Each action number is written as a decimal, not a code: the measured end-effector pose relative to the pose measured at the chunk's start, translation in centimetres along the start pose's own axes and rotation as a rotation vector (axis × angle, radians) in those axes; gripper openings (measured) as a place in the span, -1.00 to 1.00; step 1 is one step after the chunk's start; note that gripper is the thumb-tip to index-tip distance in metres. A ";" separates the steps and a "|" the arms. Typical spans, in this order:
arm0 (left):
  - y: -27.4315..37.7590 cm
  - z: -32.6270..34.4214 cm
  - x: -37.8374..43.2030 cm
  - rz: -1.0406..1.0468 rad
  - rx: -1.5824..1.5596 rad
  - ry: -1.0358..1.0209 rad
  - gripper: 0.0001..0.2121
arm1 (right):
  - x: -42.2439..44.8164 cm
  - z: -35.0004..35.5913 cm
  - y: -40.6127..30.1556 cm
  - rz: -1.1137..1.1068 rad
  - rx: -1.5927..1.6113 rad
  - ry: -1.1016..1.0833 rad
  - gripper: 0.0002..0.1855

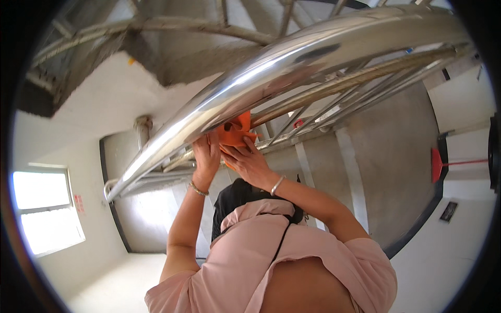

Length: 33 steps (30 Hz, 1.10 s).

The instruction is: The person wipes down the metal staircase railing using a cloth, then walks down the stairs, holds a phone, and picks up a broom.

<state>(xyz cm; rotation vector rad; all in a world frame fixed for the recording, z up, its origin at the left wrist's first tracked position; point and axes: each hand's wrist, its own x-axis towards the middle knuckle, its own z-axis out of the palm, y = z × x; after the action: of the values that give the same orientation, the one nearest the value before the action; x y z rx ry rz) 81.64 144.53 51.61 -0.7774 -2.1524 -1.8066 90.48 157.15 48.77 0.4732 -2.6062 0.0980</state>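
Observation:
A thick, polished metal handrail [250, 78] runs diagonally across the view in front of me. An orange cloth [235, 135] is bunched against the rail's lower side, above its balusters. My right hand [250, 164] holds the cloth from the right with its fingers spread over the folds. Beside it, my left hand [206, 154] has its thumb against the cloth's left edge. The left fingertips are partly hidden under the rail. Each wrist wears a bracelet.
Below the handrail runs a lower metal rail [313, 94] with thin balusters. Concrete stairs [176, 66] with another railing rise at the top. A window [47, 211] is at left. A red dustpan [436, 165] with a long handle stands by the right wall.

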 end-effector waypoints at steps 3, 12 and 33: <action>-7.2 -4.8 -2.4 0.155 0.309 0.020 -0.81 | 3.4 2.7 -2.9 -0.065 -0.061 -0.105 -0.61; -15.1 -13.7 -10.2 0.074 0.405 0.006 -0.70 | 1.6 -16.4 6.8 0.217 -0.910 0.024 -0.59; -12.1 -32.8 -14.6 -0.171 -0.276 0.612 -0.88 | 15.1 17.3 -14.6 0.127 0.449 -0.477 -0.64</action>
<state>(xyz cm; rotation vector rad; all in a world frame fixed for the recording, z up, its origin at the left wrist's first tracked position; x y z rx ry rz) 82.17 108.05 41.33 -0.0502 -1.6301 -2.1008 75.37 136.08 40.53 0.5336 -3.0862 0.7028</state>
